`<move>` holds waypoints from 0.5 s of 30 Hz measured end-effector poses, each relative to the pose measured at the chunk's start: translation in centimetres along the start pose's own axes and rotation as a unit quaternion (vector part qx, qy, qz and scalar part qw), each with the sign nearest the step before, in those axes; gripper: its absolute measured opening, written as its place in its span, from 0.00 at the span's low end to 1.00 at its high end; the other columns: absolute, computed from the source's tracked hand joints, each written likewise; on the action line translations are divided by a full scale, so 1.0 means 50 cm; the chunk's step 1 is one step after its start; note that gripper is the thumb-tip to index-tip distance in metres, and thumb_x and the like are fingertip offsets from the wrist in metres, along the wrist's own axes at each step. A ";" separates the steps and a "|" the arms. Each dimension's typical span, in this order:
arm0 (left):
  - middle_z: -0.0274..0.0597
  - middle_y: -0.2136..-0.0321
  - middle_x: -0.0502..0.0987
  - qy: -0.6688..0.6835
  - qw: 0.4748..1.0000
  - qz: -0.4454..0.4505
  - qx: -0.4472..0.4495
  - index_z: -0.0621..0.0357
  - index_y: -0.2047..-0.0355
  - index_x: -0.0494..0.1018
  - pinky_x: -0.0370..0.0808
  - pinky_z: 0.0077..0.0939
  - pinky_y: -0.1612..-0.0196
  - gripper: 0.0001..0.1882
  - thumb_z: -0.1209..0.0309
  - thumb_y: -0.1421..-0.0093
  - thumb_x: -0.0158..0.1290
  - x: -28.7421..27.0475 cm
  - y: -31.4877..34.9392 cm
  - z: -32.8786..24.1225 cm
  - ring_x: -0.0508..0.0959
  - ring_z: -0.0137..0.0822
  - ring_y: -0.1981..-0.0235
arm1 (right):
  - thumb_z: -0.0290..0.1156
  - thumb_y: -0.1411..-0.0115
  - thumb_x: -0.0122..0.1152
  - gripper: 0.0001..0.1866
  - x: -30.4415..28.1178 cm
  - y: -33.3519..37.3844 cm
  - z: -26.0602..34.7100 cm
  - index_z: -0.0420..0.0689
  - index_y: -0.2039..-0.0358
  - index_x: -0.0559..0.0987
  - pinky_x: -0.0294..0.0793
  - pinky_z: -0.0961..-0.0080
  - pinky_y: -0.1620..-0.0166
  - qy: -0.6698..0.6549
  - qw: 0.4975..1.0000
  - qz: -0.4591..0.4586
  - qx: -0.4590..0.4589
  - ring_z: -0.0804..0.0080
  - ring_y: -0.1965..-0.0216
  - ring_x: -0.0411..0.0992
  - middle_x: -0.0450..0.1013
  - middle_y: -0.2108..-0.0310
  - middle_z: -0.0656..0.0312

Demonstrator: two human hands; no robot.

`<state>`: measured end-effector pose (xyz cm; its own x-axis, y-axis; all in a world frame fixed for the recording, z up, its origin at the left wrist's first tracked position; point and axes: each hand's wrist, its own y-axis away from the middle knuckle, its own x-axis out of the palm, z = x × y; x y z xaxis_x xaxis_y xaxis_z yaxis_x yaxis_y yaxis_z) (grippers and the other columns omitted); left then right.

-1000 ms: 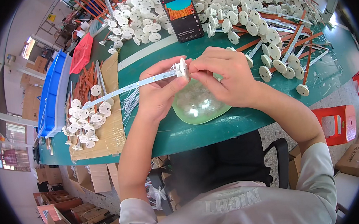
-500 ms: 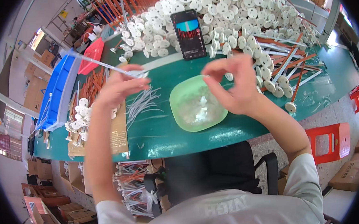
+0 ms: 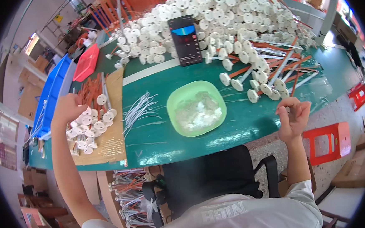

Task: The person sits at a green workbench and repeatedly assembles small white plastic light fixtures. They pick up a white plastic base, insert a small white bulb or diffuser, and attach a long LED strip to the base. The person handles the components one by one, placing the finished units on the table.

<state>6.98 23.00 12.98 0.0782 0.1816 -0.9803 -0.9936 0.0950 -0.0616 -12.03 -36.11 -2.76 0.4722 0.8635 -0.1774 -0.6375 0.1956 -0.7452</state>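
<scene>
My left hand (image 3: pixel 68 107) is over the left end of the bench, its fingers curled at the edge of a heap of white discs on rods (image 3: pixel 90 128). Whatever it may hold is hidden. Off the bench's front right edge, my right hand (image 3: pixel 293 116) is raised with bent fingers, and I cannot make out anything in them. Between the hands stands a light green bowl (image 3: pixel 175 125) holding small clear and white pieces (image 3: pixel 199 113). Thin white strips (image 3: pixel 138 112) lie left of the bowl. A piece of cardboard (image 3: pixel 113 147) lies under the left heap.
A big pile of white discs on rods (image 3: pixel 234 10) fills the far side, and a phone (image 3: pixel 185 40) leans against it. Blue (image 3: pixel 50 99) and red (image 3: pixel 86 63) trays stand at the left. A black chair (image 3: pixel 207 175) and an orange stool (image 3: pixel 328 143) are near the front edge.
My left hand has moved left to the heap; the rod with a white disc it held no longer shows in it. My right hand has moved from above the bowl to the right.
</scene>
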 end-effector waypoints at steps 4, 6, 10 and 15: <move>0.49 0.65 0.82 0.076 0.931 -0.289 0.209 0.60 0.60 0.79 0.76 0.36 0.58 0.17 0.66 0.49 0.64 -0.053 0.003 -0.097 0.81 0.48 0.62 | 0.14 0.41 0.60 0.21 -0.059 -0.048 -0.018 0.45 0.68 0.55 0.71 0.78 0.58 0.063 0.997 -0.052 0.016 0.73 0.66 0.71 0.75 0.67 0.52; 0.49 0.63 0.82 0.197 0.909 -0.307 0.203 0.61 0.58 0.78 0.76 0.36 0.56 0.17 0.67 0.46 0.64 -0.053 -0.007 -0.198 0.81 0.47 0.61 | 0.18 0.40 0.62 0.15 -0.064 -0.108 -0.015 0.39 0.67 0.62 0.72 0.77 0.62 0.102 0.993 -0.041 0.031 0.75 0.69 0.73 0.76 0.71 0.58; 0.49 0.61 0.82 0.255 0.864 -0.346 0.263 0.61 0.60 0.79 0.77 0.37 0.56 0.15 0.68 0.46 0.65 -0.016 0.006 -0.343 0.81 0.48 0.60 | 0.25 0.42 0.66 0.10 -0.051 -0.248 -0.027 0.37 0.70 0.71 0.74 0.72 0.65 0.243 0.960 0.126 0.054 0.68 0.73 0.75 0.77 0.74 0.60; 0.48 0.67 0.82 0.356 0.819 -0.349 0.285 0.62 0.66 0.79 0.78 0.36 0.60 0.11 0.70 0.48 0.66 0.125 -0.006 -0.415 0.82 0.47 0.63 | 0.31 0.47 0.68 0.10 -0.028 -0.390 -0.115 0.41 0.66 0.79 0.76 0.61 0.59 0.396 0.899 0.186 -0.010 0.52 0.66 0.78 0.80 0.68 0.54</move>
<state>6.06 3.80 3.00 0.3412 -0.7087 -0.6175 -0.5113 0.4113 -0.7546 3.22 -43.80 8.31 0.5194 0.2640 -0.8127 -0.8333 -0.0539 -0.5502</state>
